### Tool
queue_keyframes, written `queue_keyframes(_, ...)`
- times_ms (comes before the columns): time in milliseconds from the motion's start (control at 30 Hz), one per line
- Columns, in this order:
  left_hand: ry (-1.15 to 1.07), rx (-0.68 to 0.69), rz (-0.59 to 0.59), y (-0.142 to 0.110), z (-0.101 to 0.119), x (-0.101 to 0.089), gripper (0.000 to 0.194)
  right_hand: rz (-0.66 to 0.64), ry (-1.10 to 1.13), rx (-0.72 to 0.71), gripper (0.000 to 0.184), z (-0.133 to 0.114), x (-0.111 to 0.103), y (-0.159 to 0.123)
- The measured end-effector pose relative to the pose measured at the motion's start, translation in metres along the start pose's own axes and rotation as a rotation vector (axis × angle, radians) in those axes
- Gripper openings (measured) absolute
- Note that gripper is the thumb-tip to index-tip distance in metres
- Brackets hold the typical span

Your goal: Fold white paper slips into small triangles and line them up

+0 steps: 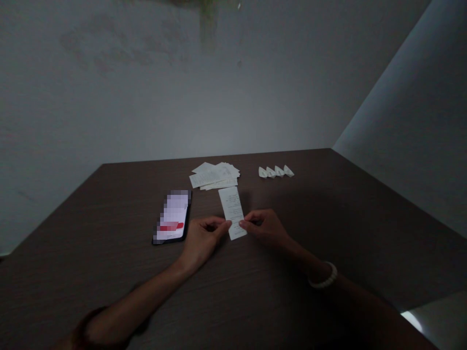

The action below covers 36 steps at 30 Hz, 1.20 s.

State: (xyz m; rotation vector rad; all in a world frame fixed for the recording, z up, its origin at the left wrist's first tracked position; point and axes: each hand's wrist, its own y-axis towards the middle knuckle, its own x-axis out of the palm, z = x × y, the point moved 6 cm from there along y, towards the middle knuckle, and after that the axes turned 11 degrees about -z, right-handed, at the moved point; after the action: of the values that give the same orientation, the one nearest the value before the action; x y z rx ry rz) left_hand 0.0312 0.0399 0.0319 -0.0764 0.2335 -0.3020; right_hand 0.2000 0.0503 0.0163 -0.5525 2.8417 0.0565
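Note:
A narrow white slip of printed paper (232, 209) is held between my two hands, its far end pointing toward the wall. My left hand (205, 236) pinches the left edge near the slip's lower end, thumb on top. On the opposite edge, my right hand (265, 227) pinches it the same way. Beyond the slip lies a loose pile of printed paper slips (216, 175). Several small folded paper pieces (276, 171) stand in a row to the right of that pile. The slip looks flat, without a visible fold.
A phone (172, 216) with a lit, partly blurred screen lies left of my left hand. The dark wooden table (339, 209) meets a grey wall (233, 97) at its far edge. Another wall surface (412, 116) rises on the right.

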Motion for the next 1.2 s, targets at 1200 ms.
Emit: queue_keyframes(1200, -0.001, -0.076, -0.111, -0.0001, -0.0067, 0.0067, 0.033, -0.024, 0.037, -0.024, 0.024, 0.0025, 0.0018, 0.0034)
